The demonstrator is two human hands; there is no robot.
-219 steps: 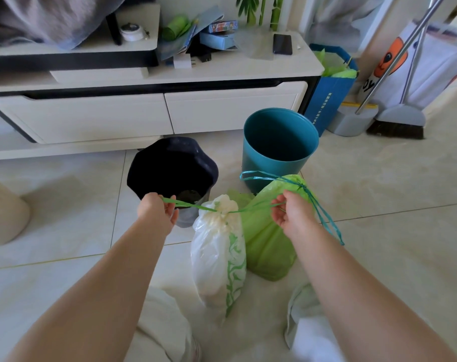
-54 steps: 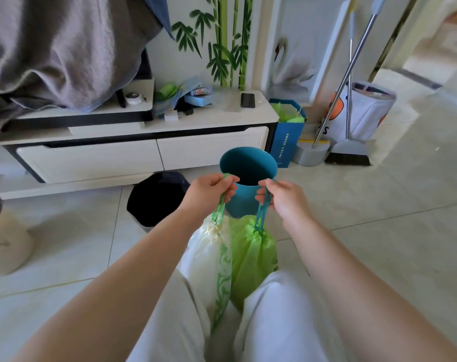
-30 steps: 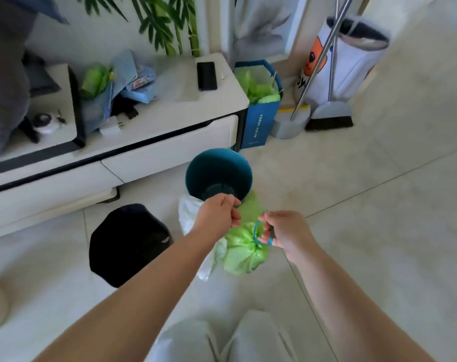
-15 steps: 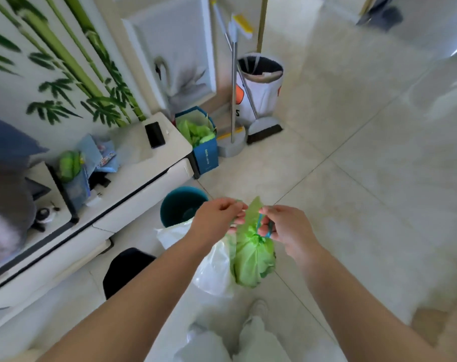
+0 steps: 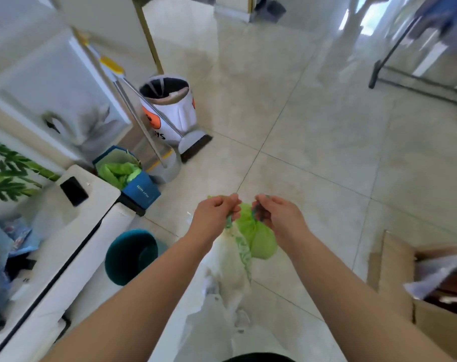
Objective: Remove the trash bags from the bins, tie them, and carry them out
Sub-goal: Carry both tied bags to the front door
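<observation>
Two tied trash bags hang in front of me above the floor. My left hand (image 5: 214,211) grips the drawstring of the white bag (image 5: 231,259) with the green leaf print. My right hand (image 5: 277,215) is closed on the blue drawstring of the green bag (image 5: 258,240), which hangs just right of the white one and touches it. The teal bin (image 5: 129,253) stands without a bag on the floor at lower left, beside the cabinet. The black bin is out of view.
A white TV cabinet (image 5: 73,246) runs along the left, a phone on its top. Past it stand a blue bag holding green bags (image 5: 128,176), a broom and dustpan (image 5: 170,150) and a white fabric bin (image 5: 170,105). A cardboard box (image 5: 425,291) sits at right. A black rack foot (image 5: 415,82) is far right.
I have stood up and turned right, away from the cabinet, lifting both bags off the floor. The view now faces the wide tiled floor, and the black bin has left the frame.
</observation>
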